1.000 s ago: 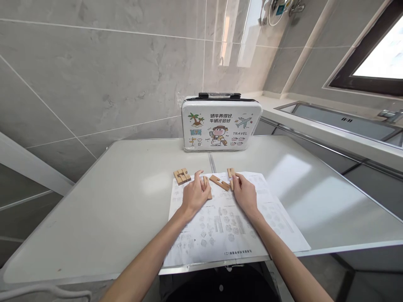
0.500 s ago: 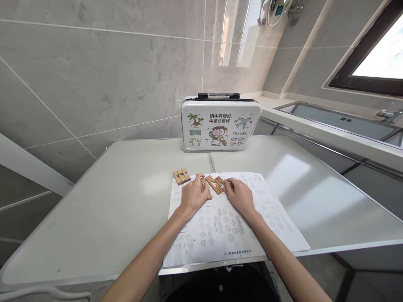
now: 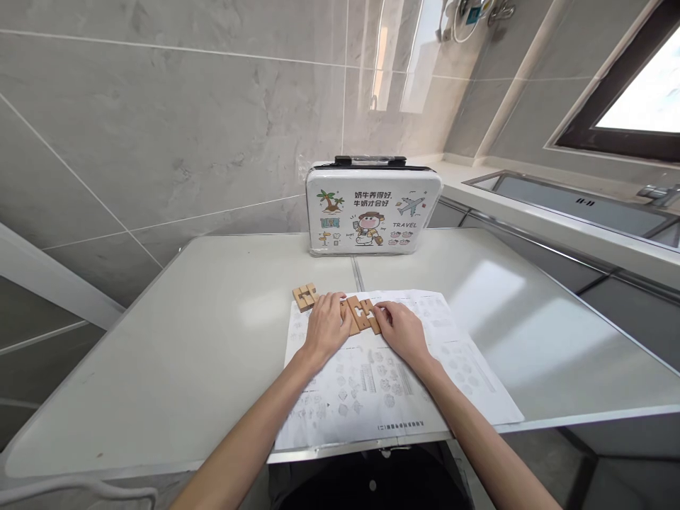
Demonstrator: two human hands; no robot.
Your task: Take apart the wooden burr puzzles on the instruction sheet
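Flat wooden puzzle pieces with cut-out notches [image 3: 358, 313] lie side by side in a slanting row on a printed paper sheet [image 3: 366, 418]. My left hand [image 3: 328, 324] is at the row's left end, its fingers curled over a piece and partly hiding it. At the right end, the thumb and fingers of my right hand [image 3: 402, 329] pinch the edge of a notched piece [image 3: 370, 315]. Just beyond my left fingers, a small block of assembled wooden pieces [image 3: 304, 297] rests at the sheet's upper left corner.
A white cartoon-printed case [image 3: 372, 212] with a black handle stands upright at the back of the white table [image 3: 185, 354], near the tiled wall. To the right runs a counter with a sink [image 3: 579, 205]. Small line drawings cover the paper.
The notched pieces have turned more upright and come together into a closer row. My left hand has shifted slightly left, its fingers lying flatter over the pieces; my right hand has barely moved.
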